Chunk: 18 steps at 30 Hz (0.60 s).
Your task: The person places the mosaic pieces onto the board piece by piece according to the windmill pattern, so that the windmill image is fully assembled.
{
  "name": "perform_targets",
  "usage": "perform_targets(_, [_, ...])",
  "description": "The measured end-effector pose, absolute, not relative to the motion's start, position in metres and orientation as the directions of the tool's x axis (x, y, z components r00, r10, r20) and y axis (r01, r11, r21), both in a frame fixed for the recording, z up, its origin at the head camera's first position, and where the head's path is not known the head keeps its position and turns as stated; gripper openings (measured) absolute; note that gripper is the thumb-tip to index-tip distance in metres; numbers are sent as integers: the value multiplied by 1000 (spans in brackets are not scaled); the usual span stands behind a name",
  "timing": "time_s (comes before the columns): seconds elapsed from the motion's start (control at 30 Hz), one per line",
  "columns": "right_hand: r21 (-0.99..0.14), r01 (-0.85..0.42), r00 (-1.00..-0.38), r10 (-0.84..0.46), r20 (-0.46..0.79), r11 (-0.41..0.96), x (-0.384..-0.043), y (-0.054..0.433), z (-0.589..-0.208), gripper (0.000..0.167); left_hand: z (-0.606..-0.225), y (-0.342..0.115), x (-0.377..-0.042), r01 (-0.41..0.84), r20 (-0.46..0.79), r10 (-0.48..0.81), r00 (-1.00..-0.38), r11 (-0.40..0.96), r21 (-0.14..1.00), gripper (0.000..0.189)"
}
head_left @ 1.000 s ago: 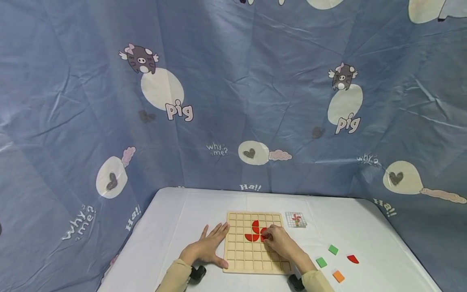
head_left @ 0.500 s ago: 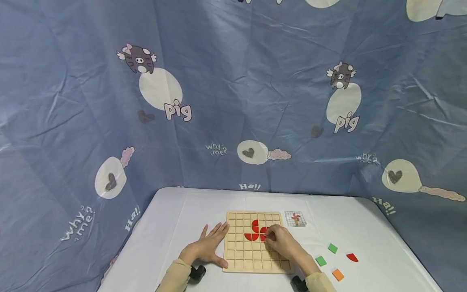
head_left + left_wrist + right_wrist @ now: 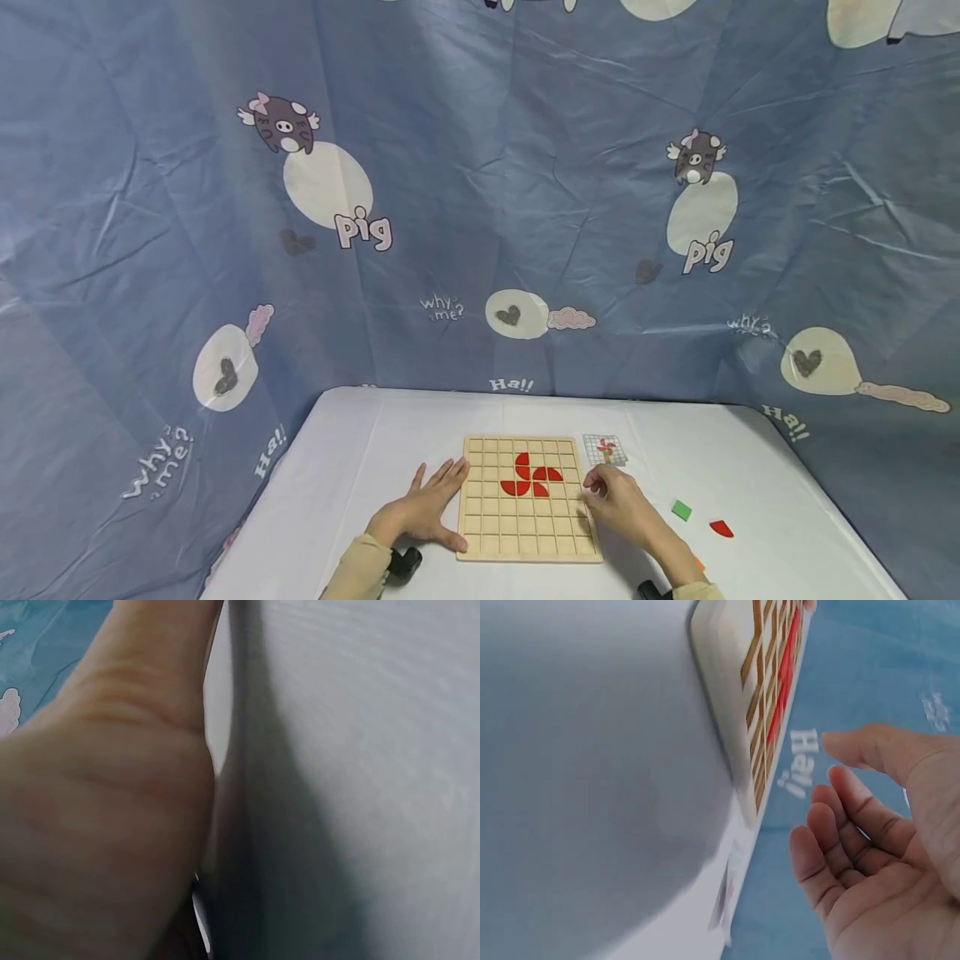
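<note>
A wooden grid board lies on the white table. Several red quarter-round pieces sit in its squares in a pinwheel shape. My left hand rests at the board's left edge, fingers spread; the left wrist view shows mostly the hand's wrist side close up. Over the board's right edge hovers my right hand. In the right wrist view its fingers are loosely bent, the thumb stands apart from them, and nothing is held.
A small card with a grid and a red figure lies right of the board. Farther right are a green square and a loose red piece. An orange piece shows partly beside the right forearm. A blue printed cloth hangs behind.
My right hand has let go of a red piece on the board and moved right, uncovering the red pieces. Its forearm now covers a green square. The left hand stays in place.
</note>
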State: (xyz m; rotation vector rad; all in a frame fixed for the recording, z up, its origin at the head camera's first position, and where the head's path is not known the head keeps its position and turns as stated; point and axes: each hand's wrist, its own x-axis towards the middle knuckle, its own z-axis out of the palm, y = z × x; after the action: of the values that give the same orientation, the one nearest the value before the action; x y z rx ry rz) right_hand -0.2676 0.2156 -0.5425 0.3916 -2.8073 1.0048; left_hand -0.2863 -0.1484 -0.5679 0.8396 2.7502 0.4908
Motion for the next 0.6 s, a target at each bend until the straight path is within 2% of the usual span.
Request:
perform_targets(0.3, [-592,-217,-967,-90,237,776,-254,263,-539,20,-568,-149,-285,498,-112,576,-810,777,385,130])
perform_targets(0.6, [-579,-69,-992,6,127,812,-240,310,-541,19,-565,-149,-284,493,-116,576,-809,773,399,128])
